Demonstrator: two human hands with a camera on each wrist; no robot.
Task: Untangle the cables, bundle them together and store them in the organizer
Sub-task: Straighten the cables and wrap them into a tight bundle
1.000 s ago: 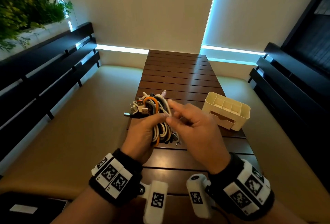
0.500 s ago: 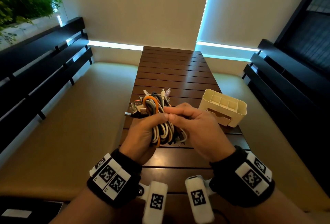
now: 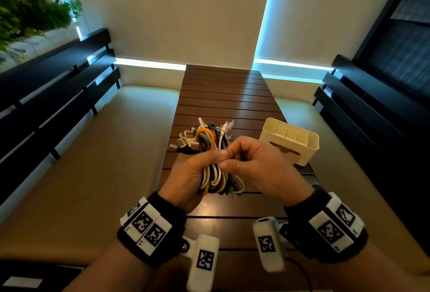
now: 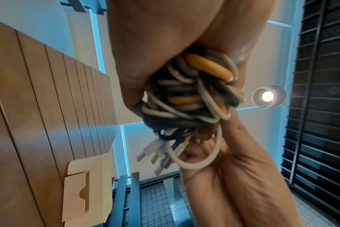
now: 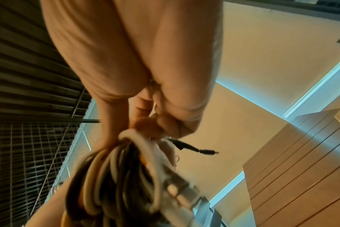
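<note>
Two hands share one bundle of coiled white, grey, black and orange cables (image 3: 213, 163): left hand (image 3: 188, 175) grip wrapped round its middle, right hand (image 3: 260, 166) grip pinching strands at its side, above the dark slatted wooden bench (image 3: 223, 96). Cream compartmented plastic organizer (image 3: 289, 140) stands just right, unobstructed; dark slatted seat backs (image 3: 58, 82) flank both sides.

The head view looks forward and down along the slatted table (image 3: 223, 96) from above its near end. The left wrist view sits close under the cable bundle (image 4: 186, 99), facing up toward a ceiling lamp (image 4: 268, 96). The right wrist view, equally close below the bundle, also faces up. All three share the bundle, the table and the cream organizer (image 3: 293, 143).
</note>
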